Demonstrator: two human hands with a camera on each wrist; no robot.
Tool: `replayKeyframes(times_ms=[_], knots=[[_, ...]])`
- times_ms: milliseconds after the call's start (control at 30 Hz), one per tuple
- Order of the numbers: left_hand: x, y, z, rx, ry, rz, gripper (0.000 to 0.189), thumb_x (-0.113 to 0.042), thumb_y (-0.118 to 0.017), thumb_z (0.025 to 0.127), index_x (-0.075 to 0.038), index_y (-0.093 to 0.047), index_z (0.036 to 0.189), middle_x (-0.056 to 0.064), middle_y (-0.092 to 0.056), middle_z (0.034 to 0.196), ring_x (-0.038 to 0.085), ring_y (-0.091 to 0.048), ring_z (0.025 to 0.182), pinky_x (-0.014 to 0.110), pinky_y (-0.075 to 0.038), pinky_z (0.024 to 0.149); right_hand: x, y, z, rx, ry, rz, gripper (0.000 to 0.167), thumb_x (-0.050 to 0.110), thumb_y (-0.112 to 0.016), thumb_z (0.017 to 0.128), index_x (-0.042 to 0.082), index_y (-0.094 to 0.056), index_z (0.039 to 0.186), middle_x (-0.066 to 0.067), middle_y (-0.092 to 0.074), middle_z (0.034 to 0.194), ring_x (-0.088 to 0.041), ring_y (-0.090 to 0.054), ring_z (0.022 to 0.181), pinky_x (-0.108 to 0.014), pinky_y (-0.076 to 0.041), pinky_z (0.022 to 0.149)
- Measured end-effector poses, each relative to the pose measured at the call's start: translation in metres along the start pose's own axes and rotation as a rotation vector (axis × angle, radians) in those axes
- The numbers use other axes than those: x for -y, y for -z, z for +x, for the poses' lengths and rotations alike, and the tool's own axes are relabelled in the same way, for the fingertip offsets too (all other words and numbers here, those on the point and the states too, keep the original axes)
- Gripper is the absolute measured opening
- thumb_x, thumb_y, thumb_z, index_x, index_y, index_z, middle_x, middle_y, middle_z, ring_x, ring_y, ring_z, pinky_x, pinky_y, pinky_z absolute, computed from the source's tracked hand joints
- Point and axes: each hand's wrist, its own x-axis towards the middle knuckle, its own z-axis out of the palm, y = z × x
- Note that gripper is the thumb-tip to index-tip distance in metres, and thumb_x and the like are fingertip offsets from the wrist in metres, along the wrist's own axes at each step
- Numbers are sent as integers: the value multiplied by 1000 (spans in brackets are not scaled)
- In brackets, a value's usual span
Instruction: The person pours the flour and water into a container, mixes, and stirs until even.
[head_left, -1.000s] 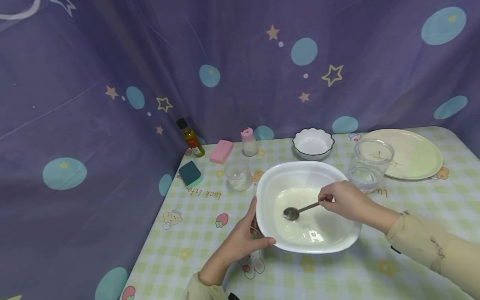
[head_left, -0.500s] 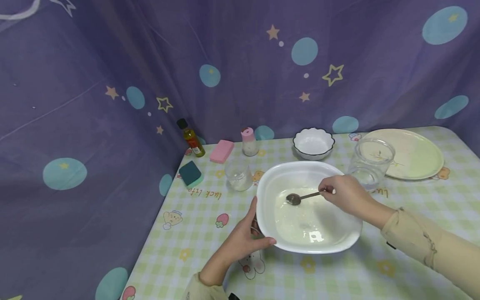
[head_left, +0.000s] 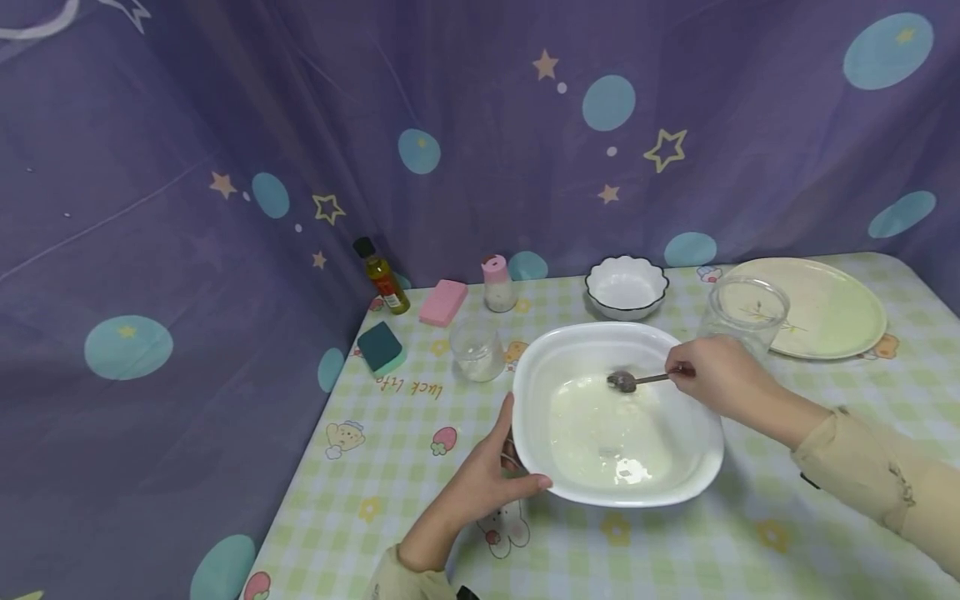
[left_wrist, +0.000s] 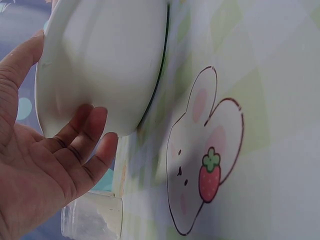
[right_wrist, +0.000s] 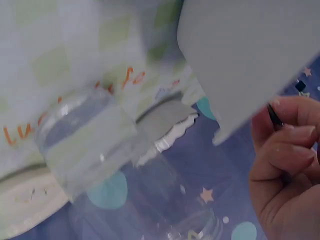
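Note:
A white basin point(head_left: 618, 502) holding a shallow, cloudy whitish liquid point(head_left: 592, 433) stands mid-table. My left hand point(head_left: 483, 483) steadies it at the left, thumb on the rim and fingers against the outer wall, as the left wrist view shows for the basin point(left_wrist: 110, 60). Above the basin's right side, my right hand point(head_left: 716, 375) pinches the handle of a metal spoon point(head_left: 624, 382). The spoon's bowl is over the far part of the liquid; whether it touches the surface, I cannot tell. In the right wrist view only the dark handle end point(right_wrist: 274, 118) shows between the fingers.
A clear jar point(head_left: 746, 312) stands just beyond my right hand, before a large plate point(head_left: 840, 308). Behind the basin is a scalloped bowl point(head_left: 626, 287). Leftward are a glass cup point(head_left: 477, 350), pink-topped shaker point(head_left: 497, 283), pink sponge point(head_left: 443, 302), green sponge point(head_left: 381, 348) and oil bottle point(head_left: 384, 279).
The spoon has swept away from me and rightward across the basin, with my right hand moving right and slightly back. My left hand and the basin stay put.

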Motion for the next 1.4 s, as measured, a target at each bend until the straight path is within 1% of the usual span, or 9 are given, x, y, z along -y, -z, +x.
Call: replayKeyframes(times_ms=[133, 267, 433, 567, 667, 867, 1000, 1167, 1400], knots=[[1, 0, 0, 2, -5, -6, 112, -27, -79, 84, -31, 6, 156, 4, -60, 101, 17, -58, 90, 35, -53, 82, -2, 11, -4, 50, 3, -4, 17, 0, -71, 78, 15, -69, 71, 12, -55, 62, -9, -47, 59, -32, -42, 57], [1, 0, 0, 3, -8, -7, 111, -27, -79, 84, -30, 6, 156, 4, -60, 101, 17, -58, 90, 35, -53, 81, -5, 19, -8, 110, 1, -2, 18, 2, -73, 77, 18, -69, 70, 13, -54, 63, -8, -46, 60, -31, -41, 58], [1, 1, 0, 2, -9, -7, 112, -27, -79, 84, -33, 7, 155, 4, -60, 101, 17, -58, 90, 35, -53, 81, -9, 25, -14, 164, 38, 16, 22, 2, -76, 76, 21, -69, 69, 16, -54, 64, -5, -45, 60, -29, -41, 58], [1, 0, 0, 0, -5, -5, 111, -28, -79, 84, -35, 7, 155, 3, -60, 101, 16, -58, 90, 35, -53, 82, -10, 27, -19, 204, 73, 57, 24, 3, -78, 75, 25, -68, 70, 20, -52, 63, -1, -44, 59, -25, -40, 56], [2, 0, 0, -2, -6, -2, 111, -28, -79, 84, -34, 6, 155, 3, -61, 101, 16, -58, 90, 34, -53, 82, -9, 27, -20, 246, 104, 97, 24, 4, -78, 77, 26, -69, 71, 22, -55, 66, 2, -46, 62, -23, -43, 56], [1, 0, 1, -5, -3, -1, 112, -27, -79, 84, -31, 6, 156, 3, -61, 101, 16, -58, 90, 35, -53, 82, -1, 22, -19, 316, 131, 167, 20, 6, -77, 79, 24, -70, 73, 22, -57, 67, 4, -48, 62, -22, -45, 57], [1, 0, 1, -11, -6, 7, 112, -26, -80, 83, -30, 5, 157, 3, -60, 99, 16, -58, 89, 35, -53, 81, 8, 14, -17, 317, 158, 206, 18, 7, -77, 80, 22, -71, 74, 21, -57, 67, 3, -47, 61, -23, -45, 56], [0, 0, 1, -14, -7, 11, 113, -25, -80, 83, -30, 5, 157, 2, -61, 100, 16, -58, 89, 35, -53, 80, 17, 0, -13, 294, 208, 242, 20, 6, -76, 81, 24, -70, 74, 20, -60, 69, 4, -49, 62, -22, -46, 57], [0, -1, 1, -13, -3, 7, 115, -20, -80, 82, -26, 7, 157, 3, -61, 101, 19, -58, 89, 37, -53, 80, 24, -18, -5, 206, 300, 263, 24, 2, -75, 80, 25, -69, 72, 21, -61, 68, 6, -48, 61, -21, -46, 57]])
